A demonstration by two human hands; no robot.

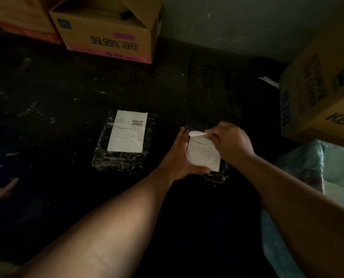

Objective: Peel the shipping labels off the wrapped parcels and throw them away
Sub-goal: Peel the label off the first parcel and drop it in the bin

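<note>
Dim room, dark floor [46, 121]. Far edge bounded by a grey wall [237, 21], with an open cardboard box printed "99.99% RATE" [107, 37] against it and a second box [20, 17] just to its left. Right side closed in by a large box marked "KB" [319, 93], which sits above a pale plastic-wrapped bundle [311, 187]. Widest open floor lies to the left and in front of the parcels; the strip between the two parcels is narrow.

Left parcel [123, 155]: flat on the floor, clear shiny wrap over dark contents, white label [128, 131] fully stuck down, barcodes near its top right, edges flat. No hand touches it.

Right parcel [217, 175]: near the left one, mostly hidden by the hands; only wrap at its lower right corner and a sliver at the top show. Whether it rests on the floor or is lifted slightly, cannot tell.

Left hand [179, 157]: forearm enters from lower left, palm turned inward, fingers extended along the parcel's left edge, thumb hooked under the near edge; bracing the parcel.

Right hand [229, 141]: forearm enters from lower right, wrist bent down over the parcel, fingertips pinched closed on the top edge of its label [204, 155]. That top left corner is curled back, underside showing; the lower part looks wrinkled and lies against the wrap.
</note>
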